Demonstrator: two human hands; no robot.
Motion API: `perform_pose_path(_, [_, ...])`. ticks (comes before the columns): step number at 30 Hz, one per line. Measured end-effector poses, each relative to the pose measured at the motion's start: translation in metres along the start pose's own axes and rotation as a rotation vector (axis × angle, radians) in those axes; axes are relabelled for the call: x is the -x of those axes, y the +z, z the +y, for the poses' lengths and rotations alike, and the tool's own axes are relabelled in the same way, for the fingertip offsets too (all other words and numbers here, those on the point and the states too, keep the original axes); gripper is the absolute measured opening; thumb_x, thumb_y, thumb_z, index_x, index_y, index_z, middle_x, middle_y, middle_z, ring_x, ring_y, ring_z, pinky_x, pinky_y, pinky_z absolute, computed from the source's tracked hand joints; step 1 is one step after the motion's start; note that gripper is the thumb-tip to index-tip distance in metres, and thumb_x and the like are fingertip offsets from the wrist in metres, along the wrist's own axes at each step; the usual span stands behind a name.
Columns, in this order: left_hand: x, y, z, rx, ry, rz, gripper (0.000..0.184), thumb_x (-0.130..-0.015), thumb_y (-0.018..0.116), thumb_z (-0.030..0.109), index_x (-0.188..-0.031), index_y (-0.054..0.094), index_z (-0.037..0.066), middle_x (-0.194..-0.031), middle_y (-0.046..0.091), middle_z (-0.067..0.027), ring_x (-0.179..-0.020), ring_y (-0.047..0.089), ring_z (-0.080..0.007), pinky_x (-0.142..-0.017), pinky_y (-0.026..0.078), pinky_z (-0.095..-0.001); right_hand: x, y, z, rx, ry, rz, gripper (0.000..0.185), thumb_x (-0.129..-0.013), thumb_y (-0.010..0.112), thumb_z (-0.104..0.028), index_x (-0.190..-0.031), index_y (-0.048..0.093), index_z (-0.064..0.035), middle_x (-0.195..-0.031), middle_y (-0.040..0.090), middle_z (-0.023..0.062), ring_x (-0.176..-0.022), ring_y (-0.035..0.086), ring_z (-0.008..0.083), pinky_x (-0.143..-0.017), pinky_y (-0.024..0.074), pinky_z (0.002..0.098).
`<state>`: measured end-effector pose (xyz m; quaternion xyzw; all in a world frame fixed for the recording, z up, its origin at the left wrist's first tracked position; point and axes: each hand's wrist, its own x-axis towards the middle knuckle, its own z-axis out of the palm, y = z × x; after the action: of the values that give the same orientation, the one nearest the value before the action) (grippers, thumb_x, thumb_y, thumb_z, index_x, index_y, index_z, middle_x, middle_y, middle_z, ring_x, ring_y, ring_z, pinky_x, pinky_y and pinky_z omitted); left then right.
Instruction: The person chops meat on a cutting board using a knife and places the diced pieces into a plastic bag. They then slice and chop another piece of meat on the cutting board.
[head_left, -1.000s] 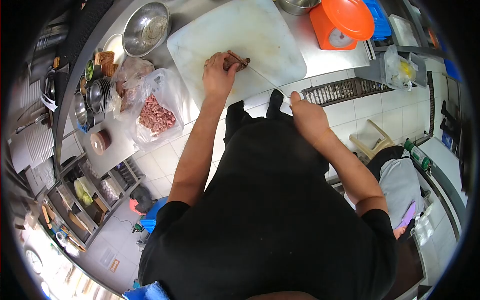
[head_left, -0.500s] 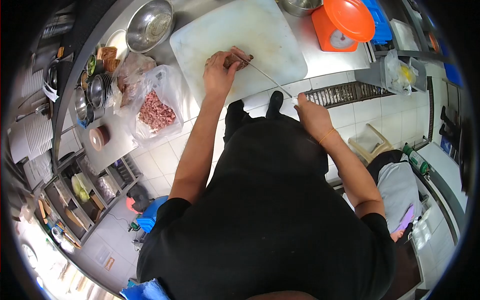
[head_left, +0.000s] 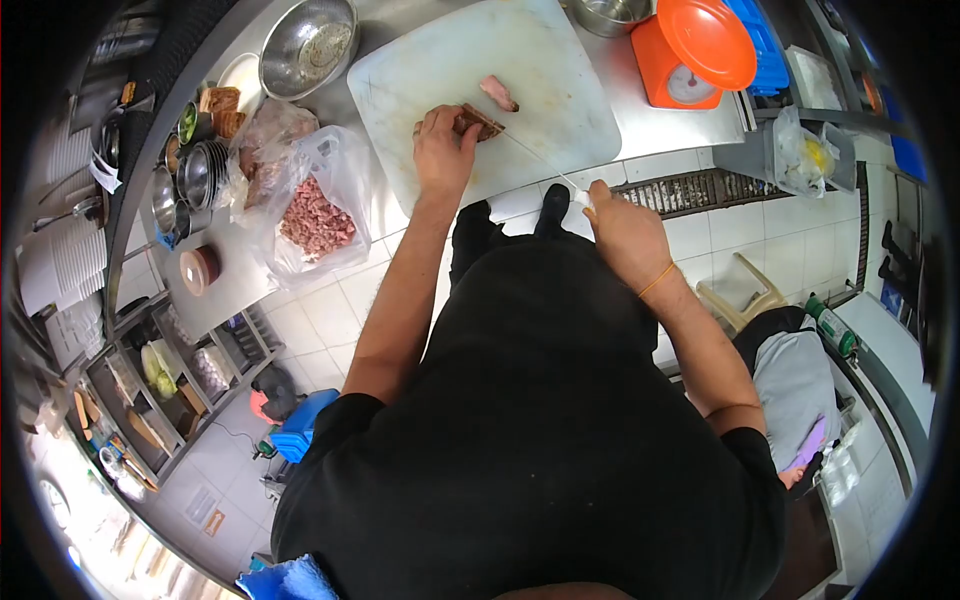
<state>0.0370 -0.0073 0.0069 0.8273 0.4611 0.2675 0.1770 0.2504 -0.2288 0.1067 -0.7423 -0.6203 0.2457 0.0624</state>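
Observation:
On the white cutting board (head_left: 560,60), my left hand (head_left: 440,150) is closed on a brown piece of meat (head_left: 484,122), pressing it against the board. My right hand (head_left: 628,235) grips the white handle of a knife (head_left: 545,158) beyond the board's near edge. Its long thin blade reaches across to the end of the meat. A separate pinkish cut piece of meat (head_left: 499,93) lies just past the held one, touched by neither hand.
A plastic bag of diced meat (head_left: 318,222) is left of the board, near a steel bowl (head_left: 309,50) and browned blocks (head_left: 220,112). An orange scale (head_left: 690,60) stands to the right. Another person in grey (head_left: 795,380) is at the lower right.
A cut piece now lies apart from the held meat, farther up the board. The knife still meets the meat's end. Both hands keep nearly the same places.

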Motion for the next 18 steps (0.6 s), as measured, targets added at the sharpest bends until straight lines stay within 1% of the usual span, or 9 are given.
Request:
perform_pose_path(2, [-0.002, 0.0, -0.003, 0.001, 0.063, 0.016, 0.034, -0.084, 0.087, 0.015, -0.112, 0.071, 0.007, -0.109, 0.074, -0.0108, -0.1, 0.069, -0.0347, -0.093, 0.051, -0.0453, 0.003, 0.003, -0.002, 0.048, 0.016, 0.002, 0.025, -0.107, 0.061, -0.026, -0.114, 0.051, -0.0044, -0.085, 0.072, 0.0169, -0.077, 0.074, 0.0388, -0.066, 0.0575, 0.0521])
perform_pose_path(8, [-0.007, -0.007, 0.001, -0.025, 0.018, -0.058, 0.033, -0.084, 0.087, 0.016, -0.112, 0.071, 0.007, -0.106, 0.075, -0.0099, -0.1, 0.069, -0.0339, -0.094, 0.053, -0.0457, 0.005, -0.005, -0.013, 0.158, 0.041, -0.044, 0.024, -0.105, 0.063, -0.024, -0.113, 0.053, -0.0036, -0.083, 0.072, 0.016, -0.076, 0.075, 0.0349, -0.065, 0.0593, 0.0472])
perform_pose_path(9, [-0.01, -0.01, 0.004, -0.03, -0.007, -0.094, 0.033, -0.084, 0.087, 0.017, -0.112, 0.071, 0.008, -0.107, 0.075, -0.0093, -0.101, 0.069, -0.0342, -0.094, 0.053, -0.046, 0.005, -0.005, -0.014, 0.164, 0.037, -0.046, 0.025, -0.105, 0.064, -0.024, -0.113, 0.053, -0.0034, -0.083, 0.072, 0.016, -0.076, 0.075, 0.0345, -0.064, 0.0595, 0.0468])
perform_pose_path(11, [-0.012, -0.015, 0.009, -0.037, -0.058, -0.168, 0.034, -0.083, 0.086, 0.017, -0.112, 0.072, 0.009, -0.111, 0.075, -0.0081, -0.105, 0.069, -0.0346, -0.096, 0.054, -0.0465, 0.005, -0.006, -0.015, 0.16, 0.027, -0.049, 0.024, -0.105, 0.064, -0.024, -0.113, 0.054, -0.0032, -0.084, 0.072, 0.0164, -0.076, 0.075, 0.0348, -0.064, 0.0594, 0.0469])
perform_pose_path(15, [-0.011, -0.013, 0.007, -0.035, -0.086, -0.166, 0.032, -0.084, 0.086, 0.017, -0.112, 0.072, 0.01, -0.11, 0.075, -0.0076, -0.105, 0.069, -0.0343, -0.095, 0.055, -0.0465, -0.003, -0.009, -0.02, 0.115, 0.031, -0.083, 0.024, -0.107, 0.06, -0.023, -0.115, 0.054, -0.0016, -0.084, 0.073, 0.0184, -0.076, 0.075, 0.0379, -0.068, 0.0595, 0.0497])
perform_pose_path(18, [-0.009, -0.009, 0.006, -0.058, -0.081, -0.141, 0.033, -0.083, 0.086, 0.017, -0.112, 0.072, 0.009, -0.109, 0.075, -0.0071, -0.105, 0.069, -0.0339, -0.094, 0.056, -0.0463, -0.03, -0.01, -0.032, -0.023, 0.069, -0.109, 0.014, -0.1, 0.05, -0.006, -0.113, 0.054, 0.0008, -0.093, 0.075, 0.0259, -0.083, 0.077, 0.0442, -0.074, 0.0607, 0.055])
